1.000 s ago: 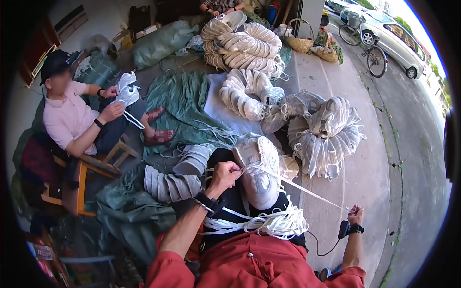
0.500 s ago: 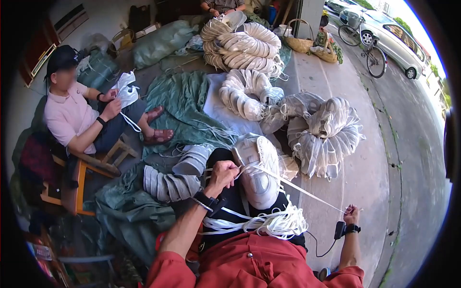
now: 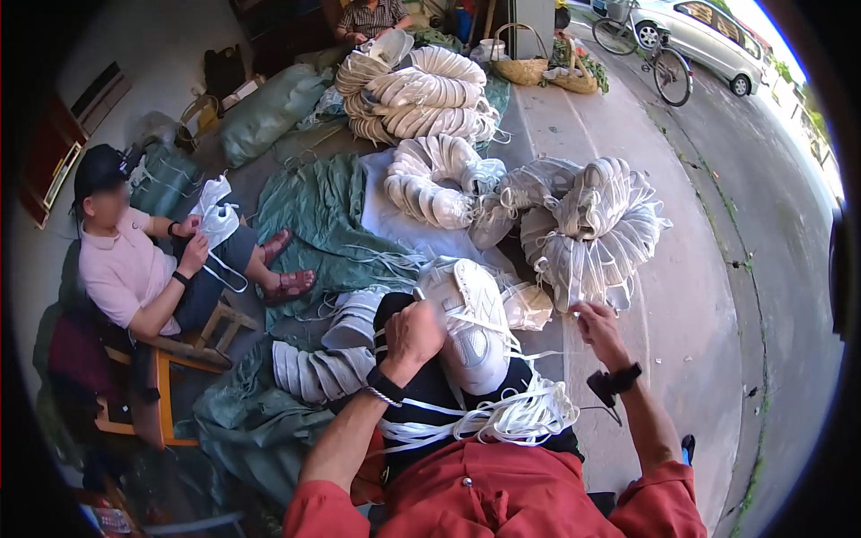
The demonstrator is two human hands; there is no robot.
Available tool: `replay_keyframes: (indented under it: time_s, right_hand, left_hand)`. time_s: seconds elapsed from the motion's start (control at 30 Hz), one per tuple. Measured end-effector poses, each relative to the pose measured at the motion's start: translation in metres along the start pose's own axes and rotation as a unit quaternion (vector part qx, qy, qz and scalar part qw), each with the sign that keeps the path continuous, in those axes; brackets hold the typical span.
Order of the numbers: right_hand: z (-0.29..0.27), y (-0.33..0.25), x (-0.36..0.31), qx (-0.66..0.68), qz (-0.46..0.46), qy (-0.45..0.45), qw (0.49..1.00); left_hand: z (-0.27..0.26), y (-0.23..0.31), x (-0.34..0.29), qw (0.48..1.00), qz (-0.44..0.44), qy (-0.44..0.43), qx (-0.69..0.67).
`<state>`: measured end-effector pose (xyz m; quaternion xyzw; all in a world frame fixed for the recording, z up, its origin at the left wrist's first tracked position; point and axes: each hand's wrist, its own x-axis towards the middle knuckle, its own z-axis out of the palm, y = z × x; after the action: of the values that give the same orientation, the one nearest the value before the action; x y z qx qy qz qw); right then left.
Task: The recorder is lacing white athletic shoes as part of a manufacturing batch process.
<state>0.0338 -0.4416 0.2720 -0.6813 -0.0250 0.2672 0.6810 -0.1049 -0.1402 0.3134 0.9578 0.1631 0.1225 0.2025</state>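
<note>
A pale sneaker upper [image 3: 473, 345] rests on my lap, toe toward me, with white lace across its front. My left hand [image 3: 414, 341] is closed against its left edge near the lace holes; its fingertips are partly hidden and blurred. To the right, apart from the upper, my right hand [image 3: 601, 334] is raised with fingers pinched on what looks like a thin white shoelace end. A loose bundle of white shoelaces [image 3: 529, 411] lies across my lap below the upper.
Nested uppers stand in a ring-shaped stack [image 3: 596, 229] ahead right, a larger pile [image 3: 417, 94] farther off, and a short row [image 3: 323, 369] by my left knee. Green sheeting [image 3: 314, 211] covers the floor. A seated person [image 3: 134, 260] at left holds a white upper [image 3: 215, 220].
My right hand has come up and inward from far right, and the lace that was stretched taut to it is now slack. My left hand has shifted slightly, closer against the upper.
</note>
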Motion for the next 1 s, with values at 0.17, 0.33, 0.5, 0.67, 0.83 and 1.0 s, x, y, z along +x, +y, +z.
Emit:
replay_keyframes:
  time_s: [0.17, 0.33, 0.5, 0.67, 0.83, 1.0]
  right_hand:
    - [0.104, -0.022, 0.021, -0.129, -0.071, -0.190, 0.971]
    - [0.127, -0.016, 0.038, -0.108, -0.112, -0.226, 0.962]
    - [0.128, -0.021, 0.044, -0.123, -0.101, -0.261, 0.952]
    - [0.128, -0.032, 0.046, -0.138, -0.054, -0.265, 0.953]
    - [0.132, -0.032, 0.050, -0.158, -0.072, -0.256, 0.951]
    - [0.142, -0.050, 0.046, -0.326, -0.207, -0.206, 0.899]
  left_hand:
    - [-0.002, 0.002, 0.002, 0.999, 0.032, -0.004, 0.026]
    - [-0.002, -0.005, -0.001, 1.000, -0.001, -0.014, -0.023]
    - [0.003, -0.011, -0.004, 0.998, 0.002, 0.017, -0.056]
    - [0.002, -0.011, -0.006, 0.997, -0.002, 0.028, -0.076]
    - [-0.001, -0.011, -0.007, 0.996, -0.023, 0.010, -0.087]
    - [0.000, -0.014, -0.009, 0.994, -0.028, 0.012, -0.101]
